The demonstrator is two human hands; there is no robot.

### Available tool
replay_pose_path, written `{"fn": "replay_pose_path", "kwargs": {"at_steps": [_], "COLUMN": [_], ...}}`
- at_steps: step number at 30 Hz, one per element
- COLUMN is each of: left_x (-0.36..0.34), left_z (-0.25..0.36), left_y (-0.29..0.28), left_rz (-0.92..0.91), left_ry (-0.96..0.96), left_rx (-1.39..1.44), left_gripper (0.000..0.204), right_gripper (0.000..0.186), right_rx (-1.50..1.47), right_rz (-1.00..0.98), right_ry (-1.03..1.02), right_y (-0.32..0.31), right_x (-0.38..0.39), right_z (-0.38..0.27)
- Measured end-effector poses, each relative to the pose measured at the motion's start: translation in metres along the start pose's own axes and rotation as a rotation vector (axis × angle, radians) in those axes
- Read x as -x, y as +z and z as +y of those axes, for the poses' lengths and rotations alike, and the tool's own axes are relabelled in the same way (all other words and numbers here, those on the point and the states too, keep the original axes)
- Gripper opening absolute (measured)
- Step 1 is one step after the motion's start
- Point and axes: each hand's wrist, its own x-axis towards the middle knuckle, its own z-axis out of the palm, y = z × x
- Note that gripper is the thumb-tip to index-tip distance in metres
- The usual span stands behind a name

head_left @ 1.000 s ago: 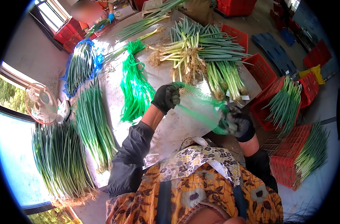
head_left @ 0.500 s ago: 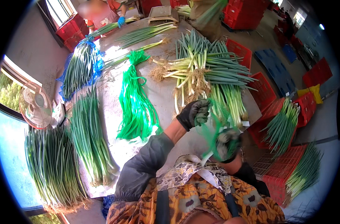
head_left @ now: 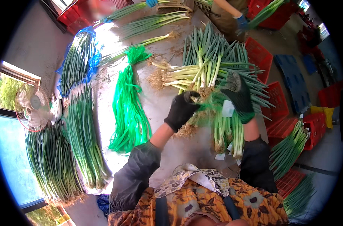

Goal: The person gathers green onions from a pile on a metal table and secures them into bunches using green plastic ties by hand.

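Observation:
Both my hands wear dark gloves and are over the near end of a pile of green onions (head_left: 209,69), whose roots point toward me. Green mesh netting (head_left: 209,105) stretches between them, blurred by motion. My left hand (head_left: 182,110), curled, grips its left end beside the onion roots. On the other side my right hand (head_left: 237,96) is closed at the netting's right end, its fingers partly hidden. A white tag (head_left: 228,108) hangs beside that hand. Under the netting, more green onions (head_left: 226,133) lie with their white ends toward me.
A bunch of loose green netting (head_left: 130,109) lies left of my hands. Onion bundles line the left side, near a fan (head_left: 32,103). Red crates (head_left: 275,101) stand right of the table. At the far right a co-worker's blue-gloved hand (head_left: 241,23) holds onions.
My hands have moved forward with the netting, from above the table's near edge to the onion roots. The right hand rose beside the pile. A co-worker's arm with onions has come in at the top.

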Motion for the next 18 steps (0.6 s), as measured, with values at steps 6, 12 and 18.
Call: {"fn": "replay_pose_path", "kwargs": {"at_steps": [6, 12, 18], "left_x": [-0.094, -0.109, -0.103], "left_z": [-0.043, -0.074, -0.074], "left_y": [0.002, 0.003, 0.016], "left_rz": [-0.057, -0.236, -0.323], "left_ry": [-0.156, 0.007, -0.072], "left_rx": [-0.597, -0.520, -0.358], "left_gripper": [0.058, 0.051, 0.060], "right_gripper": [0.062, 0.034, 0.026], "right_rx": [0.684, 0.261, -0.072], "right_rz": [-0.325, -0.242, -0.277], "right_ry": [0.591, 0.426, 0.600], "right_y": [0.020, 0.024, 0.020], "right_x": [-0.065, -0.058, -0.039], "right_z": [0.100, 0.122, 0.098]}}
